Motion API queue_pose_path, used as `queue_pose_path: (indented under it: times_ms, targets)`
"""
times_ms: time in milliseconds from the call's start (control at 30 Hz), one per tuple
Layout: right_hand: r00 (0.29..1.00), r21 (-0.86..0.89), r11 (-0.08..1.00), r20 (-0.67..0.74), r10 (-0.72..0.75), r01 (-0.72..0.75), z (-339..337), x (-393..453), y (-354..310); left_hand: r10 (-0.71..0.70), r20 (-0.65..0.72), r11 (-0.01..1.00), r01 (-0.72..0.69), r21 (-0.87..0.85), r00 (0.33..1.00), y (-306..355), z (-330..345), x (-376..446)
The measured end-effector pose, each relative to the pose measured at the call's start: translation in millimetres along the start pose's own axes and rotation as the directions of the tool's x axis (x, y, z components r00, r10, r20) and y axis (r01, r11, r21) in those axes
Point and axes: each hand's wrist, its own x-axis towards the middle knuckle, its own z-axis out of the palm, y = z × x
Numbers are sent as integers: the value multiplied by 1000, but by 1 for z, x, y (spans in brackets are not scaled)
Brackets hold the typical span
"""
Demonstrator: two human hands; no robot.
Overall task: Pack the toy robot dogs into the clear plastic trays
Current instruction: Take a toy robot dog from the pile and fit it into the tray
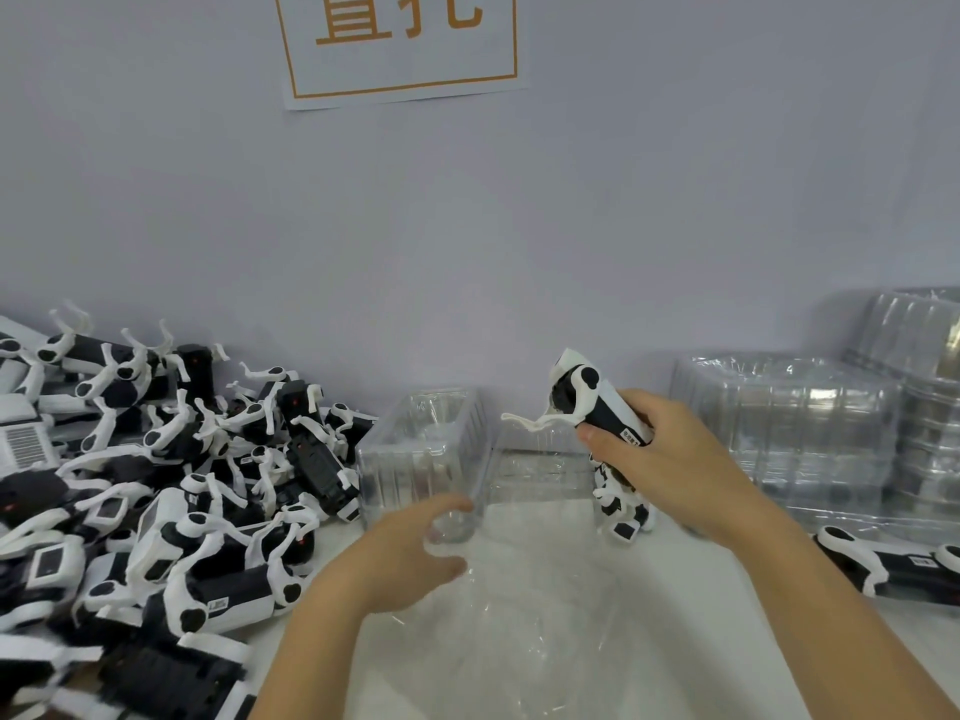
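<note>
My right hand (670, 462) grips a black-and-white toy robot dog (592, 402) by its body, lifted above the table with its white legs sticking out to the left. My left hand (410, 553) holds the near corner of a clear plastic tray (421, 449) that stands tilted up on the table. A second clear tray (540, 475) lies just right of it, under the held dog. Another toy dog (621, 506) stands below my right hand.
A big heap of toy robot dogs (156, 485) fills the left side of the table. Stacks of clear trays (810, 433) stand at the right against the wall. One more dog (893, 563) lies at the right edge. A paper sign (400, 44) hangs on the wall.
</note>
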Motion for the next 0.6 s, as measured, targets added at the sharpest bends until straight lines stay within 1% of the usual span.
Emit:
queue_pose_path:
  times_ms: [67, 167, 233, 300, 367, 400, 433, 500, 533, 600]
  targets:
    - [1000, -5, 1000, 23, -3, 3, 0, 0, -1, 13, -71, 998, -18, -61, 997, -4, 4, 3]
    - [998, -8, 1000, 62, -6, 7, 1, 0, -2, -21, -170, 985, -9, -172, 985, 3, 16, 11]
    - [997, 31, 999, 80, 8, -11, 4, -2, -4, -54, -213, 965, -4, -262, 976, 10, 27, 18]
    - [993, 64, 998, 119, 21, -29, 10, -3, -7, -125, -196, 897, 26, -442, 973, 17, 35, 22]
    - [980, 58, 998, 198, 0, -11, 19, -5, -10, -188, -111, 787, 82, -612, 976, 19, 39, 24]
    - [969, 29, 1000, 245, -15, 9, 25, -6, -9, -205, -67, 730, 107, -675, 977, 19, 40, 23]
    - [956, -24, 999, 291, -23, 31, 29, -7, -8, -203, -43, 690, 112, -715, 978, 17, 41, 22]
    - [934, -129, 990, 358, -8, 58, 36, -9, -5, -178, -48, 663, 84, -744, 983, 12, 42, 21]
    - [927, -152, 987, 375, 2, 59, 37, -9, -2, -177, -59, 644, 70, -762, 982, 11, 43, 21]
    - [928, -180, 982, 371, 23, 48, 36, -9, 2, -198, -63, 568, 62, -821, 978, 9, 43, 21]
